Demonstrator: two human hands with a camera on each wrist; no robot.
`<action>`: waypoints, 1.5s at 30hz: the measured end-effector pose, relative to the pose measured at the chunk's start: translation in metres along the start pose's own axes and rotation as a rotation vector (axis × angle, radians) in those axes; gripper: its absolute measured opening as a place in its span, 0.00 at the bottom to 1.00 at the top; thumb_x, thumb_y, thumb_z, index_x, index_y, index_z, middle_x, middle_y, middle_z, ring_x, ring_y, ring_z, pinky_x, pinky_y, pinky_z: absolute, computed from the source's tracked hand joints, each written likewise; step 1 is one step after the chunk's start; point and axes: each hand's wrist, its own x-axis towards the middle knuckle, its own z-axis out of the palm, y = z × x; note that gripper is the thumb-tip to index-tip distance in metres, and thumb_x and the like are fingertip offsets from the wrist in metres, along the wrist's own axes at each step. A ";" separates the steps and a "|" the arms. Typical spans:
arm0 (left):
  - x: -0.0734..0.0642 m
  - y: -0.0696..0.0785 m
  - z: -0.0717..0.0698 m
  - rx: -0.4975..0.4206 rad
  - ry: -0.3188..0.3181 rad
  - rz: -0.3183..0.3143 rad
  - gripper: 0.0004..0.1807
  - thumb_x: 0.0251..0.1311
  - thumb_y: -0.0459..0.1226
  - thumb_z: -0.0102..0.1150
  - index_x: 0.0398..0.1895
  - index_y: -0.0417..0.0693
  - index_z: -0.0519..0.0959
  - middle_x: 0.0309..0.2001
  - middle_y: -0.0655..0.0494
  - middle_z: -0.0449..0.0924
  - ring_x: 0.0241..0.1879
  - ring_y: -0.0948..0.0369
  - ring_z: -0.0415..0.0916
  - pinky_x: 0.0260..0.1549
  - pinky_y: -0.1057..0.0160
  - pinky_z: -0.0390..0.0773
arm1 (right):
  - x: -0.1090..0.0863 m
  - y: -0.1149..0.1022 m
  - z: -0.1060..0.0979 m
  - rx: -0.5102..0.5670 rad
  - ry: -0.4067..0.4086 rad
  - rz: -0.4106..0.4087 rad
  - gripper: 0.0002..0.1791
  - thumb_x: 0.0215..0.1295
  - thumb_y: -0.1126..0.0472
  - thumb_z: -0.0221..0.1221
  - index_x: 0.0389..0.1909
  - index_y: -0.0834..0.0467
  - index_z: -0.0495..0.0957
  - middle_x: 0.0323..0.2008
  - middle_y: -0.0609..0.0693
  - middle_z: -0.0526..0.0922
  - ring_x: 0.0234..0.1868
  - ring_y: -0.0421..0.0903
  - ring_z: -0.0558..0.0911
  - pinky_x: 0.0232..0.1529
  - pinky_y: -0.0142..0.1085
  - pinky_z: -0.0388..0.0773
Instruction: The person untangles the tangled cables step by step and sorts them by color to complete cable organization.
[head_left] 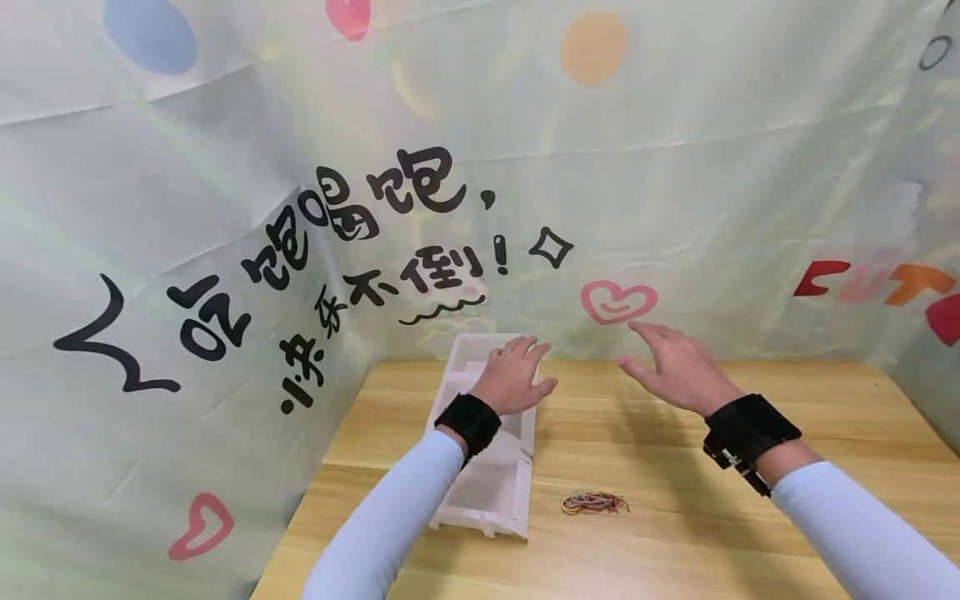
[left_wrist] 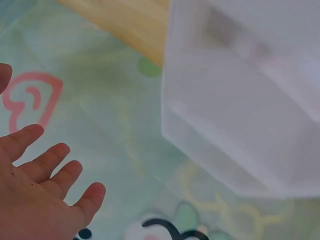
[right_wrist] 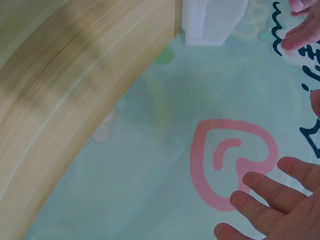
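My left hand (head_left: pixel 514 377) hovers over the white divided tray (head_left: pixel 486 492), fingers spread and holding nothing. In the left wrist view its fingers (left_wrist: pixel 60 165) are apart, with the tray (left_wrist: pixel 235 115) off to the right. My right hand (head_left: pixel 681 368) is raised over the table to the right of the tray, fingers extended and nothing in them; the right wrist view shows those fingers (right_wrist: pixel 270 195) against the backdrop cloth. A small bundle of thin coloured cords (head_left: pixel 594 502), yellow, red and whitish, lies on the table near the tray's front right corner.
The wooden table (head_left: pixel 750 500) reaches back to a pale printed cloth (head_left: pixel 712 192) that hangs behind it and along both sides. Black lettering and pink hearts are printed on the cloth. The tray's far end stands close to the cloth.
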 end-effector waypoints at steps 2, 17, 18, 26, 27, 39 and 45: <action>-0.004 0.006 0.005 0.008 -0.015 0.020 0.32 0.65 0.58 0.42 0.69 0.55 0.58 0.67 0.51 0.58 0.65 0.55 0.51 0.56 0.47 0.62 | -0.001 -0.003 0.002 0.008 -0.005 -0.010 0.37 0.66 0.41 0.51 0.65 0.63 0.59 0.59 0.68 0.67 0.59 0.63 0.64 0.55 0.61 0.62; -0.020 0.056 0.037 0.033 -0.184 0.179 0.30 0.64 0.60 0.42 0.65 0.59 0.64 0.62 0.59 0.66 0.60 0.60 0.60 0.52 0.51 0.68 | -0.020 -0.013 0.018 0.057 -0.018 -0.028 0.35 0.65 0.41 0.52 0.64 0.59 0.62 0.57 0.64 0.70 0.57 0.60 0.67 0.53 0.59 0.65; -0.020 0.059 0.040 0.036 -0.199 0.188 0.30 0.64 0.60 0.42 0.65 0.59 0.65 0.61 0.59 0.67 0.59 0.60 0.61 0.52 0.51 0.69 | -0.021 -0.014 0.018 0.061 -0.019 -0.029 0.34 0.65 0.41 0.52 0.64 0.59 0.63 0.57 0.64 0.71 0.58 0.59 0.67 0.53 0.59 0.65; -0.032 0.079 0.057 0.136 -0.344 0.255 0.28 0.57 0.63 0.48 0.56 0.63 0.74 0.49 0.66 0.75 0.46 0.65 0.71 0.46 0.57 0.73 | -0.030 -0.017 0.028 0.090 -0.032 -0.069 0.31 0.64 0.43 0.54 0.60 0.60 0.67 0.55 0.62 0.73 0.57 0.59 0.68 0.53 0.59 0.66; -0.033 0.081 0.061 0.136 -0.367 0.261 0.26 0.56 0.64 0.50 0.52 0.63 0.76 0.45 0.68 0.76 0.43 0.67 0.71 0.43 0.59 0.74 | -0.031 -0.018 0.029 0.094 -0.042 -0.068 0.31 0.65 0.43 0.53 0.60 0.60 0.68 0.54 0.62 0.73 0.56 0.59 0.68 0.53 0.59 0.66; -0.056 0.101 0.081 0.351 -0.380 0.364 0.13 0.52 0.55 0.62 0.33 0.65 0.71 0.21 0.68 0.69 0.16 0.69 0.65 0.19 0.67 0.72 | -0.044 -0.023 0.042 0.147 -0.106 -0.068 0.24 0.64 0.46 0.56 0.55 0.58 0.73 0.50 0.57 0.77 0.53 0.55 0.72 0.51 0.55 0.69; -0.055 0.099 0.072 0.143 -0.369 0.358 0.10 0.55 0.51 0.61 0.32 0.62 0.72 0.21 0.69 0.69 0.17 0.71 0.64 0.18 0.70 0.70 | -0.049 -0.026 0.045 0.157 -0.122 -0.067 0.23 0.64 0.47 0.56 0.54 0.58 0.74 0.50 0.56 0.78 0.52 0.53 0.73 0.50 0.53 0.71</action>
